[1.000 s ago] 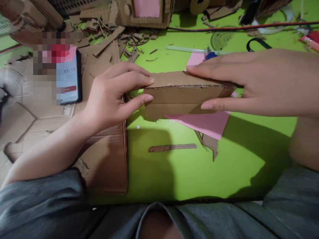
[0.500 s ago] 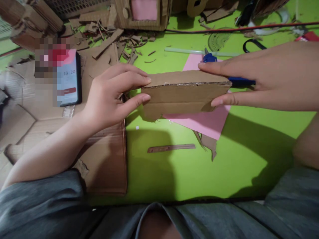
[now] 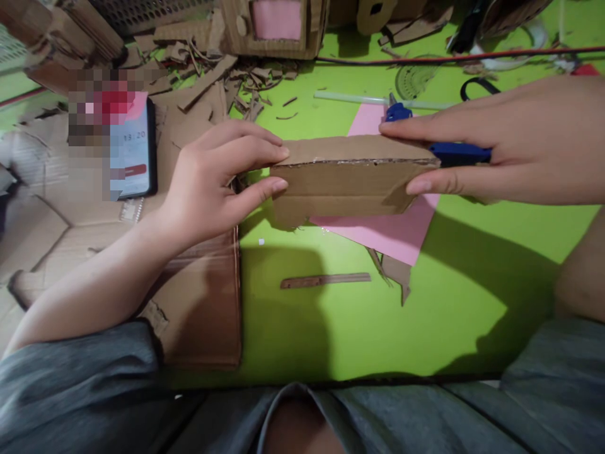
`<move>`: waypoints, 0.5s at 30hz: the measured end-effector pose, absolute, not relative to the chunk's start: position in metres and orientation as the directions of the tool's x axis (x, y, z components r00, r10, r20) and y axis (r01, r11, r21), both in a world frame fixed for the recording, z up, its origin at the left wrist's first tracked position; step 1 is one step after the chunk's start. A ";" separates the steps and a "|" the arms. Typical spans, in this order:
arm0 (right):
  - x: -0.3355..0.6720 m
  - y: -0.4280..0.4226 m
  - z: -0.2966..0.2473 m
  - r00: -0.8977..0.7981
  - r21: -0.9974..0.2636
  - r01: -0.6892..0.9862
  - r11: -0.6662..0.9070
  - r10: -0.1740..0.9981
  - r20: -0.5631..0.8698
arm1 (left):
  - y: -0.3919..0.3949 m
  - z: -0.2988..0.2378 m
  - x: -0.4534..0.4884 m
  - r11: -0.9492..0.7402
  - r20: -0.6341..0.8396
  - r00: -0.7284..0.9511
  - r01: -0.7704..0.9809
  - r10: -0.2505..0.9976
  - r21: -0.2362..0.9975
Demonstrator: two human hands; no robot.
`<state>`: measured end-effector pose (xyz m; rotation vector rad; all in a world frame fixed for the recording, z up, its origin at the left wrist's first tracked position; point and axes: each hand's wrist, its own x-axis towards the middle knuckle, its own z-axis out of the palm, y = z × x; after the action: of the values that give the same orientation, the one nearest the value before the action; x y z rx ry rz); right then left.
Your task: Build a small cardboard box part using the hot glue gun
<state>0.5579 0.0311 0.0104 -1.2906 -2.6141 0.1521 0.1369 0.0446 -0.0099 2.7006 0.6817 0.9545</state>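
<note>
Overall light: from where I'm watching, bright and fairly flat, with the lime-green bench strongly lit.
Light source: out of frame; I read it as high and beyond the bench.
Shadows: a broad, dark, fairly hard-edged shadow lies below the left hand, and another lies below the right hand.
Focus: reasonably clear at centre, on the brown corrugated cardboard piece.
Blur: the cardboard scraps in the top-left corner look soft and smeared.
Masking: a blocky pixelated patch hides the area there.
Distortion: the wide lens bends and stretches the frame edges, most visibly the grey sleeve.
</note>
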 end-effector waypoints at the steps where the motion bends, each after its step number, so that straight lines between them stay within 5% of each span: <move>1: 0.555 0.031 0.012 -0.603 -0.192 0.773 0.605 0.794 0.073 | 0.045 -0.010 0.136 -0.875 0.544 0.686 0.357 0.484 0.328; 3: 0.545 0.031 0.016 -0.602 -0.192 0.789 0.584 0.796 -0.055 | 0.046 -0.011 0.136 -0.867 0.531 0.685 0.376 0.499 0.328; 10: 0.508 0.027 0.030 -0.447 -0.225 0.879 0.420 0.891 -0.083 | 0.054 -0.017 0.132 -0.903 0.588 0.686 0.348 0.429 0.252; 15: 0.501 0.013 0.031 -0.432 -0.298 0.849 0.437 0.898 0.088 | 0.060 -0.018 0.131 -0.920 0.594 0.703 0.311 0.392 0.238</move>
<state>0.5012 0.0132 0.0310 -1.5223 -2.4574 0.3068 0.1314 0.0596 -0.0176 2.7870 0.5779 1.0142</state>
